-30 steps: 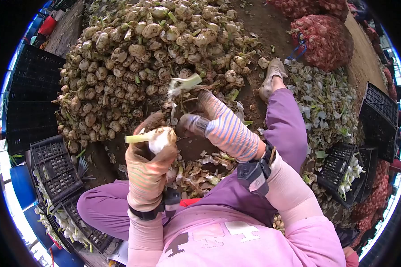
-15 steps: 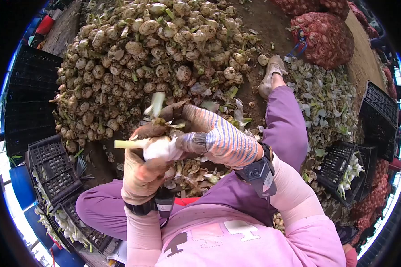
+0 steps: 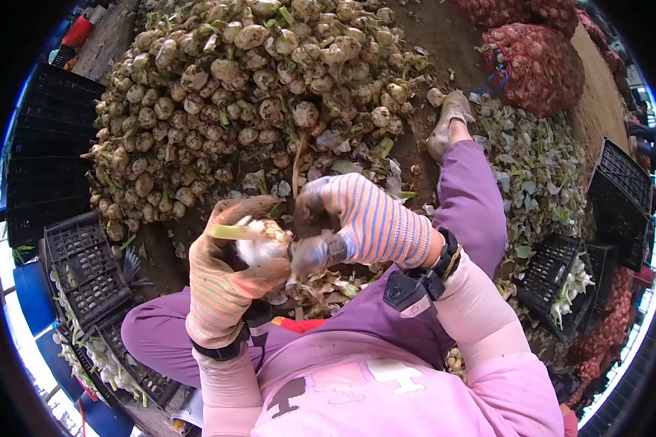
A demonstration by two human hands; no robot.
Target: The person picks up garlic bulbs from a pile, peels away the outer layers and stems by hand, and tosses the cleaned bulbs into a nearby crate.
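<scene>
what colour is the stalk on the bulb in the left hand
The stalk is pale yellowish green, seen best in the head view.

This looks like a produce-sorting shed or yard: a great heap of soil-stained bulbs (image 3: 233, 95) lies on the brown earthy floor (image 3: 439, 40), stuffed red mesh sacks (image 3: 538, 69) and black plastic crates (image 3: 89, 269) stand around, and papery peelings (image 3: 536, 171) litter it

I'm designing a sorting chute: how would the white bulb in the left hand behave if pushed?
The bulb would probably roll, being rounded, though its jutting stem might make it wobble. That stem looks thick and straight, so likely fairly stiff.
</scene>
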